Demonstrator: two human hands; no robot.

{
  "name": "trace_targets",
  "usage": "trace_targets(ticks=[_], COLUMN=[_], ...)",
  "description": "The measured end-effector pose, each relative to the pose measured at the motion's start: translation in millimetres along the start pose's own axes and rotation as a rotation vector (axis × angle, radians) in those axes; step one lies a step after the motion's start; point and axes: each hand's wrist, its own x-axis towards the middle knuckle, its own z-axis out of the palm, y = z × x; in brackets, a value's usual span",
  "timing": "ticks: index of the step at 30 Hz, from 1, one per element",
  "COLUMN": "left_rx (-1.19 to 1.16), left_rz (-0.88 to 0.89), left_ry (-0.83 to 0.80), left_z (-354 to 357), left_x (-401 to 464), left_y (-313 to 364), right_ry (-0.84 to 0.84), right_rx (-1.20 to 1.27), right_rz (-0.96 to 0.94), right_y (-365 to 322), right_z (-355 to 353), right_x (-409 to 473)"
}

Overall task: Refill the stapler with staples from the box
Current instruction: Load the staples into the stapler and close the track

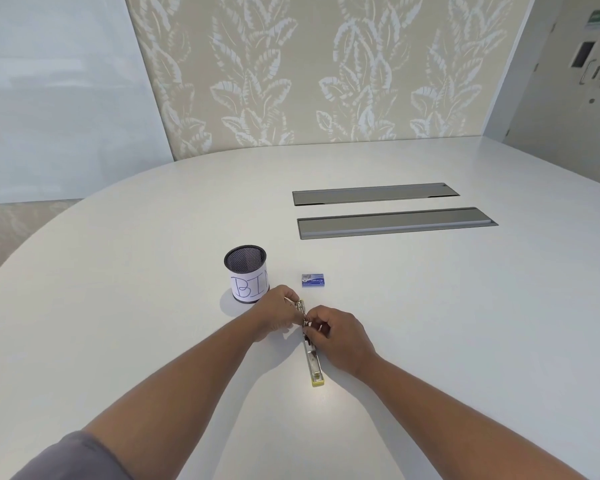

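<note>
The stapler [313,362] lies swung open flat on the white table [430,323], its metal channel running toward me and ending in a yellow tip. My left hand [278,315] grips the stapler's far end. My right hand [340,336] pinches at the channel near the hinge; what its fingertips hold is too small to tell. The small blue staple box [313,280] lies shut on the table just beyond both hands, touched by neither.
A black mesh cup [246,273] with a paper label reading "BI" stands left of the box, close behind my left hand. Two long grey cable hatches [395,223] are set into the table farther back. A leaf-patterned wall rises behind.
</note>
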Motion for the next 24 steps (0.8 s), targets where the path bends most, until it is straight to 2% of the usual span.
trace_targets(ticks=[6,24], left_rx=[-0.004,-0.159], left_rz=[0.027,-0.008], left_ry=[0.082,0.135], left_z=[4,4], left_x=[4,14], left_y=[-3,-3], right_ry=[0.001,-0.003], right_rx=[-0.005,-0.007], right_rz=[-0.009,-0.034], right_y=[1,2], right_z=[1,2], right_x=[1,1])
